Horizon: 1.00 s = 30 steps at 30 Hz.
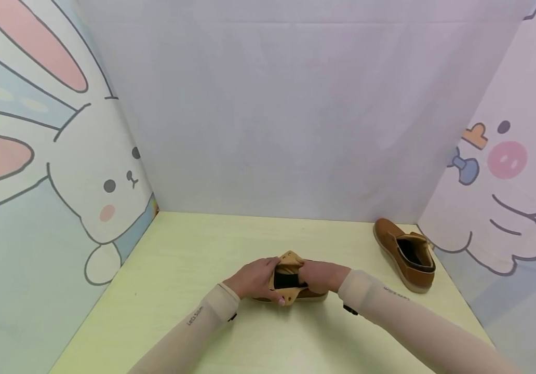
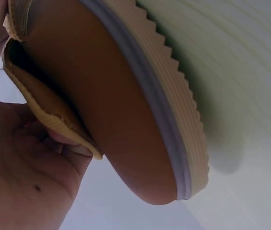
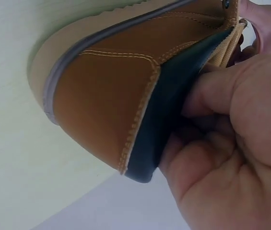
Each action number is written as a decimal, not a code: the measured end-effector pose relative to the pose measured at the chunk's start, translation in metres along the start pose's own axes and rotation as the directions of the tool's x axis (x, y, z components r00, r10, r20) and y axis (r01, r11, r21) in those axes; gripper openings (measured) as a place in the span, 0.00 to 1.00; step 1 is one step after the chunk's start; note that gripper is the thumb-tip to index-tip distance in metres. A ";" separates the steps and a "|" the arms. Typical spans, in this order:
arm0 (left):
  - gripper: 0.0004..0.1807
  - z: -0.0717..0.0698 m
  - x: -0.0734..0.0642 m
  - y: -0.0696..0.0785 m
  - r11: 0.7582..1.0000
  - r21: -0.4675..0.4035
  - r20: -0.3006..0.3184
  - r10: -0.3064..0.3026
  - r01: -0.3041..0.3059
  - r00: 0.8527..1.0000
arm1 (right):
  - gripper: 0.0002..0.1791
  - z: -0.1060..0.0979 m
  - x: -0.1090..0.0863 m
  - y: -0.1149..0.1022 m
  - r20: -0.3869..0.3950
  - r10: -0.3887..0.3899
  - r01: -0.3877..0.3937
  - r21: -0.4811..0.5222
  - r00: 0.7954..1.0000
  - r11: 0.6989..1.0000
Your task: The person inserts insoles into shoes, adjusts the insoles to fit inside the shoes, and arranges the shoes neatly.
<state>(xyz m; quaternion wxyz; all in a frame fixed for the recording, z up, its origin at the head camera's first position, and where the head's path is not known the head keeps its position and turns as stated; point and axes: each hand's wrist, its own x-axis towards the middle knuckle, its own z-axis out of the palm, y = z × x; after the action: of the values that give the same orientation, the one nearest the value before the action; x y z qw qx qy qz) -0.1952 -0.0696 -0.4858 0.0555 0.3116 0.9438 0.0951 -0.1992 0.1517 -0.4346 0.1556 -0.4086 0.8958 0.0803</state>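
A brown leather shoe point(image 1: 311, 294) with a pale ridged sole sits sideways on the table, its toe to the left. My left hand point(image 1: 256, 278) holds the front of its opening, thumb at the near lace flap and fingers at the far one. In the left wrist view, curled fingers meet the tan-edged tongue point(image 2: 61, 125) above the toe. Over the heel, my right hand point(image 1: 321, 275) reaches into the opening. Beside the dark padded collar point(image 3: 166, 100), its thumb and fingers are bent inside the shoe, and their tips are hidden. The eyelet flaps stand spread apart.
A second brown shoe point(image 1: 391, 244) stands upright at the back right, near the side wall. The pale yellow table point(image 1: 193, 239) is bounded by a plain back wall point(image 1: 268, 119) and side walls with cartoon animals.
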 end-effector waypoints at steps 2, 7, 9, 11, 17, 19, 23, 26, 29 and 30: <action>0.64 0.000 0.000 0.000 1.000 0.001 0.002 -0.002 0.002 1.000 | 0.16 -0.001 0.000 -0.001 0.013 0.015 -0.015 0.016 1.000 1.000; 0.64 0.000 -0.001 0.001 1.000 0.006 -0.001 0.001 -0.001 1.000 | 0.16 -0.001 0.002 -0.005 0.032 0.045 -0.044 -0.007 0.998 0.999; 0.64 0.001 -0.001 0.001 1.000 0.005 -0.002 0.002 -0.002 1.000 | 0.15 -0.001 0.002 -0.008 0.025 0.058 -0.058 -0.010 0.998 0.998; 0.64 0.002 -0.001 0.000 1.000 0.007 -0.004 0.006 -0.005 1.000 | 0.14 -0.002 0.001 -0.012 0.018 0.069 -0.069 -0.003 0.997 0.998; 0.64 0.004 -0.001 -0.001 1.000 0.009 -0.015 0.015 -0.015 1.000 | 0.15 -0.005 0.002 -0.015 0.042 0.099 -0.099 0.013 0.994 0.995; 0.63 0.003 0.000 -0.001 1.000 0.011 -0.019 0.017 -0.016 1.000 | 0.16 -0.005 0.003 -0.014 0.055 0.111 -0.112 0.011 0.992 0.994; 0.64 0.002 -0.001 -0.001 1.000 0.013 -0.014 0.014 -0.014 1.000 | 0.17 -0.007 0.006 -0.013 0.080 0.133 -0.134 0.008 0.988 0.991; 0.65 0.001 -0.002 -0.002 1.000 0.008 -0.014 0.006 -0.005 1.000 | 0.16 -0.010 0.007 -0.014 0.093 0.155 -0.155 -0.006 0.984 0.988; 0.65 -0.001 -0.002 -0.002 1.000 0.004 -0.016 -0.002 0.002 1.000 | 0.16 -0.012 0.007 -0.015 0.113 0.180 -0.181 -0.009 0.977 0.984; 0.64 -0.001 -0.002 -0.002 1.000 -0.002 -0.015 -0.002 0.002 1.000 | 0.16 -0.013 0.007 -0.016 0.117 0.187 -0.187 -0.010 0.975 0.982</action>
<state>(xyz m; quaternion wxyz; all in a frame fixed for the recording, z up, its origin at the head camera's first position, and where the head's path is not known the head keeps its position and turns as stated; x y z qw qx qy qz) -0.1951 -0.0720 -0.4850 0.0487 0.3097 0.9445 0.0984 -0.1942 0.1332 -0.4253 0.2001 -0.3170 0.9195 0.1183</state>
